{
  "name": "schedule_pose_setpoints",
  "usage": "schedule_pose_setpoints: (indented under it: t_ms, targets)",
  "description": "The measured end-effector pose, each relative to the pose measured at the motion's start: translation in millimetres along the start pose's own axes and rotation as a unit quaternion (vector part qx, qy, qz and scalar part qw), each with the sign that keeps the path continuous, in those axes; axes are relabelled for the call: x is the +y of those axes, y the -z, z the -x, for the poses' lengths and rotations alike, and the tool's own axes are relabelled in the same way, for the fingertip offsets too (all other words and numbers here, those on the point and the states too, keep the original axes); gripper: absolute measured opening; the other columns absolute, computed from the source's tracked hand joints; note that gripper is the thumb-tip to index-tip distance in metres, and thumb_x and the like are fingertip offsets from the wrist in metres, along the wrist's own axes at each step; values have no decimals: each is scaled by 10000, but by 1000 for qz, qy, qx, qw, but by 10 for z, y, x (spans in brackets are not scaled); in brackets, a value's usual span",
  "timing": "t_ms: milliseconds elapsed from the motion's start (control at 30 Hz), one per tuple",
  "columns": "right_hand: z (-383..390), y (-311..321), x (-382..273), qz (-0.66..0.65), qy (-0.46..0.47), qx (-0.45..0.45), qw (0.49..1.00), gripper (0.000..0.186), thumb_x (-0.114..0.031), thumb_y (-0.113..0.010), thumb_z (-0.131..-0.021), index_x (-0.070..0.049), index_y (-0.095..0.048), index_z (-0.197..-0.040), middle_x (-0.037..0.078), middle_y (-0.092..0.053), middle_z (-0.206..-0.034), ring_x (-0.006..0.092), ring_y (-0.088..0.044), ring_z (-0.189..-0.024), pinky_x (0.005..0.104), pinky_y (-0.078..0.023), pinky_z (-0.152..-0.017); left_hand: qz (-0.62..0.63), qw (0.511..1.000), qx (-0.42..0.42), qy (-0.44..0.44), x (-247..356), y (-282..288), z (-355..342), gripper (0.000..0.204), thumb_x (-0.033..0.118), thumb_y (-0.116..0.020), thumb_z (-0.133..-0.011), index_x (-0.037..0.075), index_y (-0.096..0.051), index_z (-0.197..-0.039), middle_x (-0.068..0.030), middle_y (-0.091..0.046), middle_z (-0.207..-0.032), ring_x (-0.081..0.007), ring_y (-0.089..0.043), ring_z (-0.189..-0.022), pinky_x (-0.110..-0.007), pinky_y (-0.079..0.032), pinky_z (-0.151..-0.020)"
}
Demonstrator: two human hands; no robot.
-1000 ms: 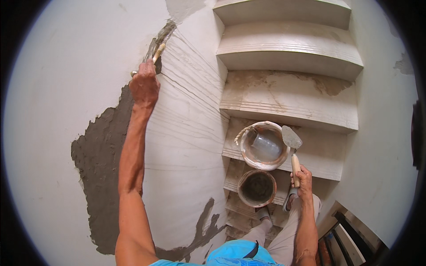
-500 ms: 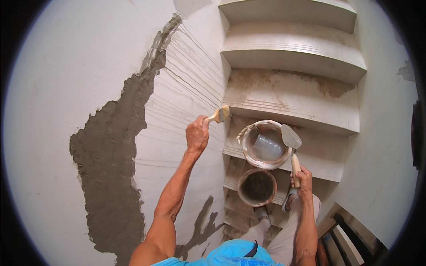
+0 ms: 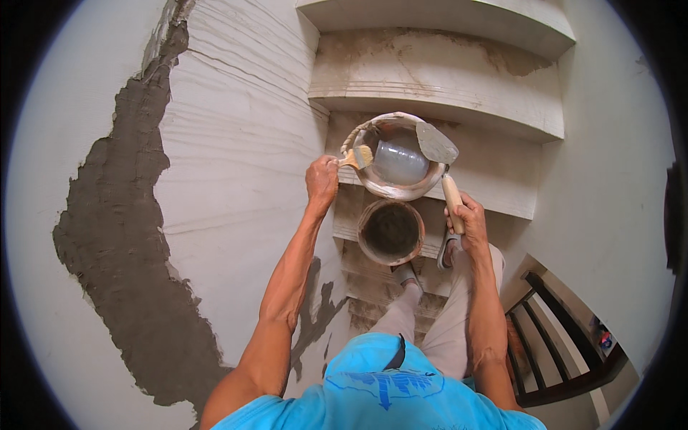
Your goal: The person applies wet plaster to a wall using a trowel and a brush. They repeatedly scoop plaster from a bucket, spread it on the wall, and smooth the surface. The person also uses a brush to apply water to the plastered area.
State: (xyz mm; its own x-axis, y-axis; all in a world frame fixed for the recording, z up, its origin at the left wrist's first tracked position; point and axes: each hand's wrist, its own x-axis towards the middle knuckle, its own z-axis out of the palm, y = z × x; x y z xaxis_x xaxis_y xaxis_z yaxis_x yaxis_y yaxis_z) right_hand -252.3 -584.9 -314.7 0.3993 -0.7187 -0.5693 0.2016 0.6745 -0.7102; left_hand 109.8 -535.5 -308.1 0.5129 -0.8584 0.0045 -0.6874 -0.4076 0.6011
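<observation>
My left hand (image 3: 322, 180) is closed round the handle of a paintbrush (image 3: 357, 157), whose bristles reach over the left rim of a whitish bucket (image 3: 405, 190). In that bucket lies a clear, cloudy plastic container (image 3: 401, 161). My right hand (image 3: 466, 218) grips the wooden handle of a trowel (image 3: 436, 142); its grey-smeared blade overlaps the bucket's right rim. Just below stands a smaller bucket (image 3: 366, 247) with grey mortar (image 3: 390, 229) in it.
A rough band of dark grey mortar (image 3: 122, 236) runs down the white wall (image 3: 236, 165) on my left, with wet streaks beside it. Stained stairs (image 3: 430, 86) climb ahead. At lower right is a dark railing (image 3: 566, 337). My feet are on the steps below the buckets.
My left hand has brought the brush from beside the wall to over the larger bucket's rim. The view has shifted, and the trowel stays in my right hand by the bucket.
</observation>
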Motion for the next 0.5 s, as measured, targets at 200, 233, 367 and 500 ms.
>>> schedule_pose_setpoints:
  t_ms: [200,233,367,500]
  targets:
    - [-39,-9,57,-10,-2,2,1000,448,-138,-582,-769,7,-619,-1191,56,-624,-761,116,-548,-524,246,-432,-418,-114,989,-98,12,117,-586,38,262,212,-566,-870,1,-720,-891,-250,-695,-884,-439,-668,-856,-524,-515,-775]
    - [-43,0,76,-16,-3,4,1000,449,-138,-583,-770,10,-618,-1193,57,-623,-761,117,-548,-524,247,-431,-417,-125,985,-115,36,179,-693,28,258,204,-570,-869,-7,-717,-886,-266,-691,-905,-450,-668,-875,-534,-518,-787]
    - [-1,-5,86,-19,-7,-8,1000,474,-141,-594,-765,23,-613,-1210,63,-621,-760,120,-545,-521,249,-431,-416,-127,981,-123,79,255,-1127,6,255,204,-596,-883,-24,-708,-870,-292,-688,-943,-479,-661,-942,-557,-520,-824]
    - [38,60,136,-23,-13,-13,1000,520,-161,-612,-771,16,-582,-1259,58,-624,-772,114,-543,-522,242,-438,-421,-115,984,-106,86,270,-1437,9,252,199,-611,-882,-34,-704,-856,-294,-686,-935,-479,-661,-927,-553,-520,-814]
